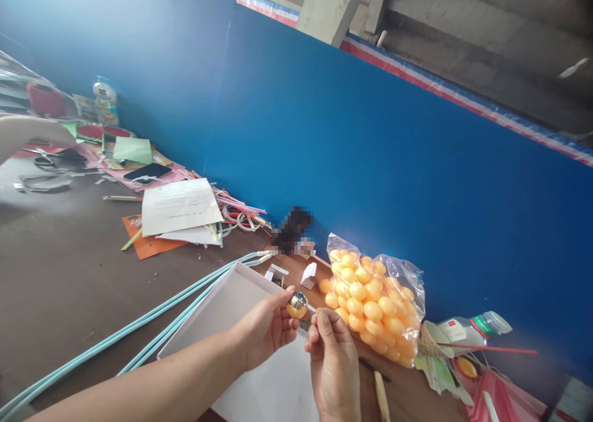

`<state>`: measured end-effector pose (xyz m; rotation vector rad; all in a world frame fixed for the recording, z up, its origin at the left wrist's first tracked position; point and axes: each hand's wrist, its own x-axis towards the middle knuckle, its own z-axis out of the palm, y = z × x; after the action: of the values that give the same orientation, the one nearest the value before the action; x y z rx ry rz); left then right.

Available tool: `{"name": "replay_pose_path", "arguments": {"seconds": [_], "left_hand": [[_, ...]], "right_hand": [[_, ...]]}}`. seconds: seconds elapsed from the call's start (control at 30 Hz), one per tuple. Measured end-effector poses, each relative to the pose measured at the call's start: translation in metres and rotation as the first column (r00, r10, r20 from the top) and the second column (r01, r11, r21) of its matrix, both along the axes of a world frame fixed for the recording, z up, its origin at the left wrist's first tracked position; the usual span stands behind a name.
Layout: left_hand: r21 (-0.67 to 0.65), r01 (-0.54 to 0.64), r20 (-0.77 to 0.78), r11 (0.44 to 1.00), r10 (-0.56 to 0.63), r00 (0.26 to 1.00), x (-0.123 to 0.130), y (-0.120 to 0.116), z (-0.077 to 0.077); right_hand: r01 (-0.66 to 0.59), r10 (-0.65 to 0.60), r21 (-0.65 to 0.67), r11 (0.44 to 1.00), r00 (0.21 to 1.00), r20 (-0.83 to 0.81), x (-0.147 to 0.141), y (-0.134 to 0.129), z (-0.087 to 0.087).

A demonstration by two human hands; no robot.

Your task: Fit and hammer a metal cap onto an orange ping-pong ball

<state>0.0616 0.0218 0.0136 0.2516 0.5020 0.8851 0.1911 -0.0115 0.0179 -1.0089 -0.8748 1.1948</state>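
Bare left hand (269,329) pinches a shiny metallic ball (297,305) above the shallow white tray's (234,298) right edge; bare right hand (331,348) pinches a thin white piece (311,308). Beyond the tray, a small white cardboard box (277,269) holds dark bits (278,280); right of the tray, a clear plastic bag (414,272) holds orange balls (373,311).

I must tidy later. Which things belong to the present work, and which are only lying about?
In the work:
shiny ball, in the left hand;
small white piece, in the right hand;
perhaps the white tray beneath.

Apparently lying about:
printed sheet;
light-blue cords;
green-banded bottle;
perhaps the bag of orange balls.
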Motion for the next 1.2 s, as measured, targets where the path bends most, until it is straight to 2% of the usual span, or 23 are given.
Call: {"name": "replay_pose_path", "arguments": {"seconds": [0.23, 0.6, 1.0, 1.2], "left_hand": [[0.077, -0.014, 0.023, 0.997, 0.012, 1.000, 0.001, -0.002, 0.003], [0.147, -0.006, -0.013, 0.989, 0.008, 1.000, 0.002, -0.005, 0.006], [0.198, -0.010, -0.005, 0.980, 0.011, 1.000, 0.001, -0.004, 0.005], [0.218, -0.020, -0.003, 0.976, 0.021, 1.000, 0.001, -0.005, 0.005]], "right_hand": [[-0.011, 0.011, -0.048, 0.999, 1.000, -0.017, -0.006, -0.004, 0.008], [-0.051, 0.052, -0.031, 0.998, 0.998, 0.034, 0.000, -0.003, -0.003], [-0.046, 0.048, -0.043, 0.998, 0.998, 0.051, 0.000, -0.003, -0.002], [-0.070, 0.071, -0.057, 0.996, 0.997, 0.007, 0.000, -0.003, -0.002]]}}
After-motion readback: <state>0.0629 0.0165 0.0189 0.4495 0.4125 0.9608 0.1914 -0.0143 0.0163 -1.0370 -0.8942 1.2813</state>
